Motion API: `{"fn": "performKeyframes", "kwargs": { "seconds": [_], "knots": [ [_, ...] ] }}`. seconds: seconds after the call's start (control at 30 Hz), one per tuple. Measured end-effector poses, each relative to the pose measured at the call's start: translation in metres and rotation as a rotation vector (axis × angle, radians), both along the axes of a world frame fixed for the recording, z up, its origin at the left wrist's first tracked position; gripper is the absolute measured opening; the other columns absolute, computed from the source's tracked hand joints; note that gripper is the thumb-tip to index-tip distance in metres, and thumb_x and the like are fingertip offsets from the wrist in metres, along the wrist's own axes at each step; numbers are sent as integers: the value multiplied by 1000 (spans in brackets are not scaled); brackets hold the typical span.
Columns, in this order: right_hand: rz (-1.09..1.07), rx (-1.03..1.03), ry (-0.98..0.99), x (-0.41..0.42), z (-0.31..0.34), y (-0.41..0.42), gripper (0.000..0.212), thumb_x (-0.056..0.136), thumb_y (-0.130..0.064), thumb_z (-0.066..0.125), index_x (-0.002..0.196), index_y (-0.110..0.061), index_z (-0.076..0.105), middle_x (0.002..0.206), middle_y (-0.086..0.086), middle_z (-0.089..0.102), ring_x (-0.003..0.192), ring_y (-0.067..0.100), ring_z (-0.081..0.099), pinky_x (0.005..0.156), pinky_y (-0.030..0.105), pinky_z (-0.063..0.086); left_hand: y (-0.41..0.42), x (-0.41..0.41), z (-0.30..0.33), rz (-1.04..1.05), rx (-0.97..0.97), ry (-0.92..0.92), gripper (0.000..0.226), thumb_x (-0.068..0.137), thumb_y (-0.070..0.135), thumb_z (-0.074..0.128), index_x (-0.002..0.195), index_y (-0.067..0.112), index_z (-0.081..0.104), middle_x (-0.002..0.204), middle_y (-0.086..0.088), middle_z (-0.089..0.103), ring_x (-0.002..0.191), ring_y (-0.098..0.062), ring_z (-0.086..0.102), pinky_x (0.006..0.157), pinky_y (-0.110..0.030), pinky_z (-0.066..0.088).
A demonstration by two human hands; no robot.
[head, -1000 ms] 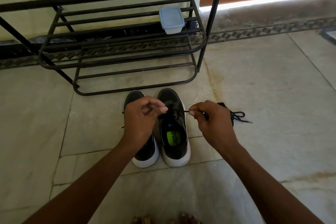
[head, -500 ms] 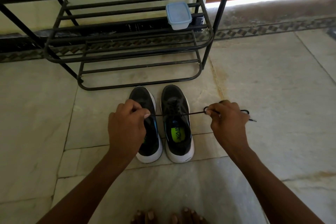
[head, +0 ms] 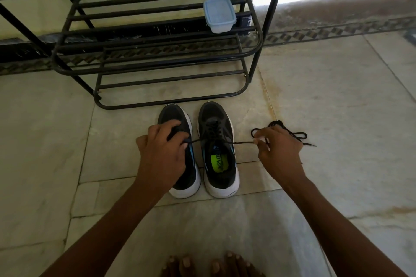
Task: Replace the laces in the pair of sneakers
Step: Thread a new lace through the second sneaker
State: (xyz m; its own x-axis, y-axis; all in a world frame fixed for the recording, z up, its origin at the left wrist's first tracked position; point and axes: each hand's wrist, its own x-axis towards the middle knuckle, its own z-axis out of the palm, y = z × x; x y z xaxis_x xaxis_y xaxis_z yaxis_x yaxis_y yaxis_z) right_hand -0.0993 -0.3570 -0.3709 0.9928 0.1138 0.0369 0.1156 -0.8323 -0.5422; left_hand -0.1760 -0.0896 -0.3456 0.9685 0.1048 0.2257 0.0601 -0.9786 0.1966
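Observation:
Two dark sneakers with white soles stand side by side on the floor, toes pointing away from me. The right sneaker (head: 217, 148) has a green insole and a black lace (head: 244, 142) through its eyelets. My left hand (head: 163, 153) pinches one end of that lace above the left sneaker (head: 180, 114), which it partly hides. My right hand (head: 278, 148) pinches the other end, out to the right of the shoes. The lace runs taut between both hands. A loose black lace (head: 295, 135) lies bunched on the floor behind my right hand.
A black metal shoe rack (head: 157, 51) stands just beyond the sneakers, with a lidded plastic box (head: 219, 14) on its shelf. Pale stone floor (head: 337, 96) spreads to both sides. My bare toes (head: 209, 264) show at the bottom edge.
Both hands have moved apart, the left going left and the right going right. The lace between them has been drawn out longer and tight.

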Motion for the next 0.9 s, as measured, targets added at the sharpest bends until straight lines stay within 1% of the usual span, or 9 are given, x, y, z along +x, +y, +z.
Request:
{"fn": "performKeyframes", "kwargs": {
  "seconds": [0.1, 0.17, 0.23, 0.3, 0.37, 0.5, 0.6, 0.77, 0.9],
  "knots": [
    [120, 126, 43, -6, 2, 11, 22, 95, -34, 58, 113, -27, 68, 105, -9, 68, 96, 15, 66, 90, 56, 50, -13, 11, 1, -144, 57, 52, 40, 90, 26, 70, 129, 31, 61, 132, 6, 63, 124, -21, 56, 93, -44, 26],
    [218, 132, 81, -7, 4, 22, 27, 95, -46, 50, 112, -31, 66, 103, -10, 69, 96, 13, 65, 90, 54, 49, -22, 20, 0, -157, 46, 162, 41, 95, 29, 63, 135, 33, 56, 130, 8, 64, 126, -17, 56, 97, -44, 23],
    [279, 54, 103, -7, 7, 32, 26, 94, -51, 55, 107, -32, 66, 96, -12, 66, 92, 11, 61, 92, 48, 43, -29, 26, -2, -132, 9, 208, 35, 98, 28, 60, 133, 33, 58, 122, 9, 68, 121, -17, 59, 100, -46, 22],
    [295, -19, 130, -7, 8, 40, 21, 92, -46, 65, 104, -29, 67, 95, -11, 64, 92, 13, 59, 92, 41, 34, -33, 30, -2, -99, -46, 187, 24, 100, 27, 59, 123, 32, 64, 109, 11, 71, 112, -17, 63, 99, -46, 22],
    [276, -42, 142, -8, 10, 45, 19, 91, -40, 68, 104, -26, 68, 96, -9, 64, 94, 16, 59, 92, 42, 32, -34, 31, -2, -84, -78, 145, 16, 100, 26, 58, 109, 32, 70, 102, 12, 72, 105, -16, 63, 97, -46, 23],
    [272, -62, 128, -5, 13, 47, 14, 96, -28, 62, 104, -21, 72, 97, -2, 61, 95, 21, 58, 89, 41, 32, -30, 29, -5, -46, -49, 48, 13, 97, 25, 62, 92, 31, 73, 93, 13, 69, 95, -17, 62, 90, -42, 22],
    [250, -41, 35, -1, 14, 46, 13, 96, -21, 61, 98, -21, 74, 95, -2, 57, 93, 20, 55, 84, 40, 29, -26, 26, -5, -29, -48, -9, 11, 95, 28, 64, 89, 33, 72, 90, 14, 65, 95, -16, 60, 88, -40, 20],
    [179, -90, -80, 1, 10, 40, 12, 89, -12, 68, 92, -22, 74, 92, -5, 51, 90, 20, 53, 81, 39, 22, -17, 20, -4, 73, -15, -32, 20, 97, 33, 52, 88, 37, 70, 91, 16, 60, 98, -15, 56, 91, -43, 19],
    [180, -138, -146, -2, 6, 36, 11, 89, -12, 69, 89, -22, 71, 90, -5, 51, 88, 20, 52, 83, 42, 25, -10, 12, -7, 108, -30, -47, 18, 98, 33, 55, 88, 38, 70, 95, 16, 59, 102, -14, 53, 91, -43, 19]
  ]
}}
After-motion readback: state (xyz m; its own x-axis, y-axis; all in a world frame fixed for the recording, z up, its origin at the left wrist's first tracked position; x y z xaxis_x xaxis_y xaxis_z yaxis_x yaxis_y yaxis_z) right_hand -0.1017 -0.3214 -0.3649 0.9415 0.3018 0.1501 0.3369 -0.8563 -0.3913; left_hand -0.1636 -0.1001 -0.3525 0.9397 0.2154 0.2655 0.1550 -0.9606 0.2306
